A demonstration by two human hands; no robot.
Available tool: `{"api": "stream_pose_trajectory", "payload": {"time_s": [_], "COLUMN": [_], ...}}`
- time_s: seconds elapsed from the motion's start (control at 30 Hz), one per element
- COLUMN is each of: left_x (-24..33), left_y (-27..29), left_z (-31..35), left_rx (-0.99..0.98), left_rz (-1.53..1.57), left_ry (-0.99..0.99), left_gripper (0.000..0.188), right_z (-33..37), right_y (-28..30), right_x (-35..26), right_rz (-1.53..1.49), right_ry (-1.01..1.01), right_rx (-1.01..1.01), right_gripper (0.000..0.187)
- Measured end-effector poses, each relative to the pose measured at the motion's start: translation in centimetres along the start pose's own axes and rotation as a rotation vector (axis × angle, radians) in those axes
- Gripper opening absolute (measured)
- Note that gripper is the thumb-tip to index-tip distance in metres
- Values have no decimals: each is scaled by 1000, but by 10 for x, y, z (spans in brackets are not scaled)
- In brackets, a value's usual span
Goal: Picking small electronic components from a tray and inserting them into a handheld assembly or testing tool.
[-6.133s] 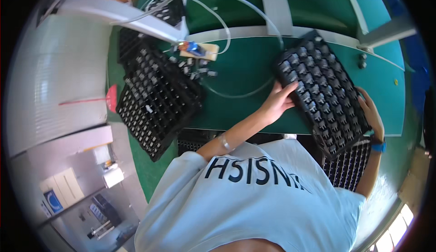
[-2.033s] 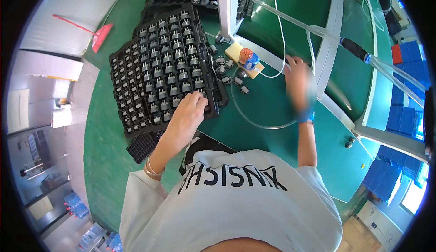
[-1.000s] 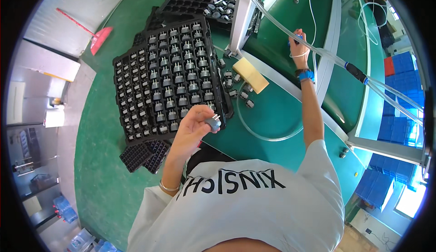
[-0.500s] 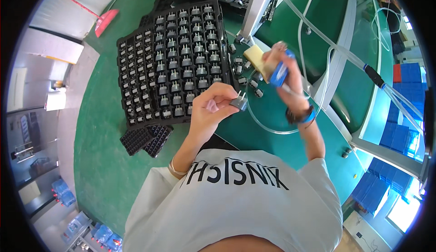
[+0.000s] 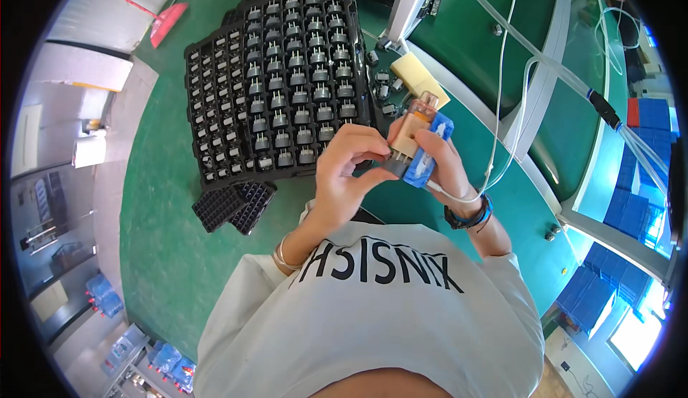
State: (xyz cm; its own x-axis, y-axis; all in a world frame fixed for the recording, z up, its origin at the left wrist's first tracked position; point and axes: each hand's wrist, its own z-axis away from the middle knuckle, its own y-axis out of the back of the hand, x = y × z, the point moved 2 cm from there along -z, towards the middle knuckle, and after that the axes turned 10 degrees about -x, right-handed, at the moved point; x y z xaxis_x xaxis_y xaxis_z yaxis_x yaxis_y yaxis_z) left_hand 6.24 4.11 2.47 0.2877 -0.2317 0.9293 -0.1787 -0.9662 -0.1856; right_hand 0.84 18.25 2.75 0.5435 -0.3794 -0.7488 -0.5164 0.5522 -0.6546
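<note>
In front of my chest, my left hand (image 5: 347, 172) pinches a small dark grey plug (image 5: 395, 166) between thumb and fingers. My right hand (image 5: 446, 163) grips a corded tan block (image 5: 410, 134) with a clear, orange-tinted end and a blue side piece (image 5: 428, 160). The plug's prongs meet the lower end of the block; how deep they sit is hard to make out. From the block, a white cable (image 5: 494, 147) runs off to the right. Left of my hands lies a black tray (image 5: 240, 122) filled with rows of similar plugs, prongs up.
A yellow block (image 5: 418, 79) lies beyond my right hand, beside several loose plugs (image 5: 385, 86) on the green table (image 5: 459, 226). A metal post (image 5: 412, 3) and hanging clear tubes (image 5: 548, 68) stand to the right. Two small black trays (image 5: 233, 204) lie lower left.
My right hand has come down and left with the corded block, meeting the plug. My left hand has moved slightly right, still pinching the plug. The yellow block is now apart from my right hand.
</note>
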Motion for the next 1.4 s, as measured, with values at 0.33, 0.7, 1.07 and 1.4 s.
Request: {"api": "stream_pose_trajectory", "payload": {"time_s": [0.33, 0.7, 1.07, 1.4], "left_x": [28, 17, 20, 9], "left_y": [64, 61, 75, 73], "left_z": [14, 11, 17, 30], "left_rx": [-22, -353, -205, -143], "left_rz": [-962, -1152, -526, 413], "left_ry": [282, 386, 524, 498], "left_gripper": [19, 15, 14, 15], "right_z": [-28, -40, -37, -41], "right_y": [121, 114, 115, 110], "right_x": [-17, -10, -10, -8], "right_rz": [920, 1451, 1455, 1448], "right_ry": [389, 254, 396, 398], "right_rx": [349, 482, 443, 504], "right_gripper": [26, 39, 53, 49]}}
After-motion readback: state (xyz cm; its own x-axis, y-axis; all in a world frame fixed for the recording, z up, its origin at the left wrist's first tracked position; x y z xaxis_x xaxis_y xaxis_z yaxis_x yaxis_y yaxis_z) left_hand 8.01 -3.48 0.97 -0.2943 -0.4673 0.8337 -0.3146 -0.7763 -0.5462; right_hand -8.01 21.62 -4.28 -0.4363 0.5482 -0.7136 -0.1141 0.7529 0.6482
